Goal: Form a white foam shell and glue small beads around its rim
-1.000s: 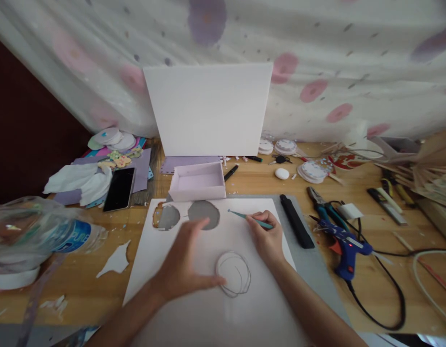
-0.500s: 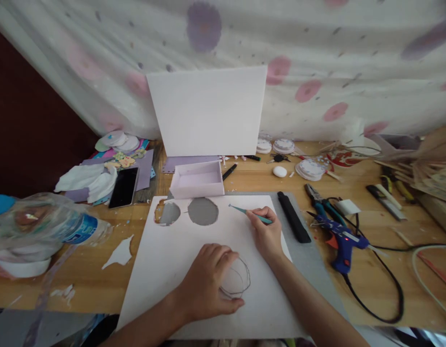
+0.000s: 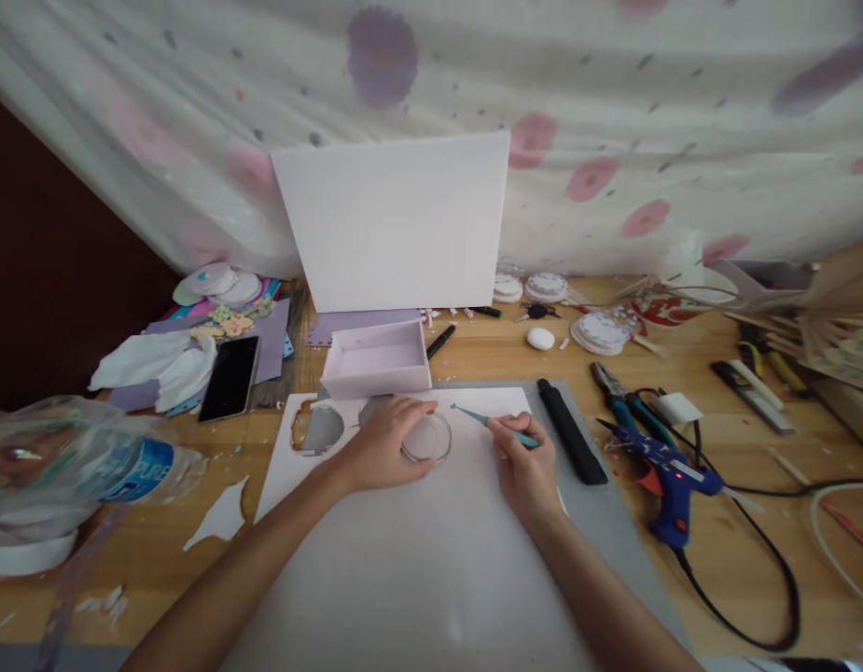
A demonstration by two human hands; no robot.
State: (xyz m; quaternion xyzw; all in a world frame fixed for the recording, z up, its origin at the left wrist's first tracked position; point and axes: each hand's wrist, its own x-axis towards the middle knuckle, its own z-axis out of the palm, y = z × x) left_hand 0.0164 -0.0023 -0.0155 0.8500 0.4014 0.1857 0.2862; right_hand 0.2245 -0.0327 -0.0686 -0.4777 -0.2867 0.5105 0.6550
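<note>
My left hand (image 3: 383, 446) grips the edge of a clear round disc (image 3: 435, 442) with a thin rim, against the upper part of a white sheet (image 3: 431, 569). Between the fingers of my right hand (image 3: 529, 467) is a slim teal tool (image 3: 479, 417), held like a pen. Its small tip points left, near the sheet just past the disc; whether it touches I cannot tell. Two openings are cut in the sheet's upper left, the second partly covered by my left hand. A pink open box (image 3: 379, 378) stands at the sheet's far edge.
On the right lie a black case (image 3: 572, 431), pliers (image 3: 617, 397) and a blue glue gun (image 3: 673, 481) with its cable. A phone (image 3: 229, 376) and a plastic bottle (image 3: 141, 467) are on the left. Behind, a white panel (image 3: 396, 224) leans against the curtain.
My left hand has moved up and left across the sheet with the clear disc, partly covering the round opening. The sheet has shifted slightly. My right hand still holds the teal tool, slightly lower.
</note>
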